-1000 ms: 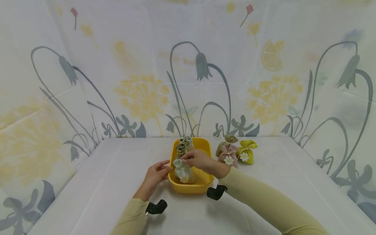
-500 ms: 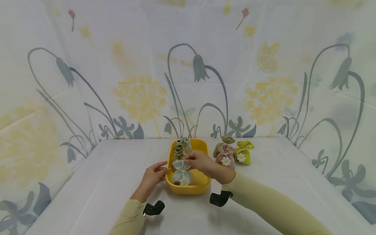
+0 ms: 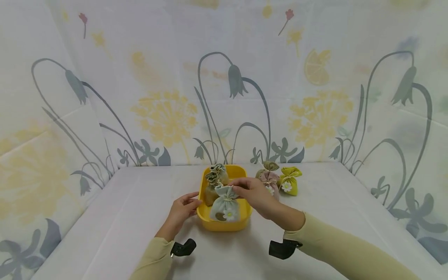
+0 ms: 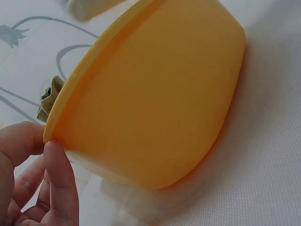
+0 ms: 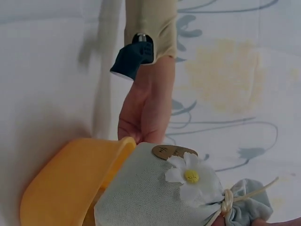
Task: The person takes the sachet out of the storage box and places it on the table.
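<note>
My right hand (image 3: 254,194) pinches the gathered top of a pale blue-green drawstring pouch (image 3: 224,204) with a white flower. The pouch hangs upright over the front of a yellow plastic tub (image 3: 224,226). In the right wrist view the pouch (image 5: 155,188) rises past the tub's rim, and only fingertips of my right hand show at the bottom edge. My left hand (image 3: 182,213) holds the tub's left rim; the left wrist view has thumb and forefinger (image 4: 63,183) pinching it. Olive and grey-green pouches (image 3: 214,182) stand in the tub's left side, partly hidden.
Right of the tub, a pink pouch (image 3: 271,179), an olive pouch (image 3: 270,166) and a yellow-green pouch (image 3: 291,181) stand on the white tabletop (image 3: 147,186). A flower-printed cloth (image 3: 224,116) hangs behind the table.
My right hand has drawn the pale pouch up and to the right, away from the tub's left side. More of the olive pouch behind it shows. My left hand keeps its place on the rim.
</note>
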`<state>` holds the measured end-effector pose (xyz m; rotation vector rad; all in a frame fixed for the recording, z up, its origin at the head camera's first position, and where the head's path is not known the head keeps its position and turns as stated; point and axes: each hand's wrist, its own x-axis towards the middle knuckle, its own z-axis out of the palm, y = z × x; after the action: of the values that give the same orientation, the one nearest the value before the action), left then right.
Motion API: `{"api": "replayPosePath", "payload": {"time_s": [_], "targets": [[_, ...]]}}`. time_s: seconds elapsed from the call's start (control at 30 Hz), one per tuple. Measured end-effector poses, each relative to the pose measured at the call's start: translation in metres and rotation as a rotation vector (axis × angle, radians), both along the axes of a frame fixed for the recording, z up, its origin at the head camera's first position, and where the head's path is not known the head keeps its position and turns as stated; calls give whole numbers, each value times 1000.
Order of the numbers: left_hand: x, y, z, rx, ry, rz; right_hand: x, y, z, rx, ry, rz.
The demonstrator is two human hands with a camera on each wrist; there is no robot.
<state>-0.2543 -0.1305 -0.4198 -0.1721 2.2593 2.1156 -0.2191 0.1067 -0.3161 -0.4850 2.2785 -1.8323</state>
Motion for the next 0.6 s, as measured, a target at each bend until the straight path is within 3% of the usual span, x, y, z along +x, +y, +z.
{"api": "replayPosePath", "payload": {"time_s": [0.6], "targets": [[-2,0,0,-46,-20,2,33,60,0,17,106,-90]]}}
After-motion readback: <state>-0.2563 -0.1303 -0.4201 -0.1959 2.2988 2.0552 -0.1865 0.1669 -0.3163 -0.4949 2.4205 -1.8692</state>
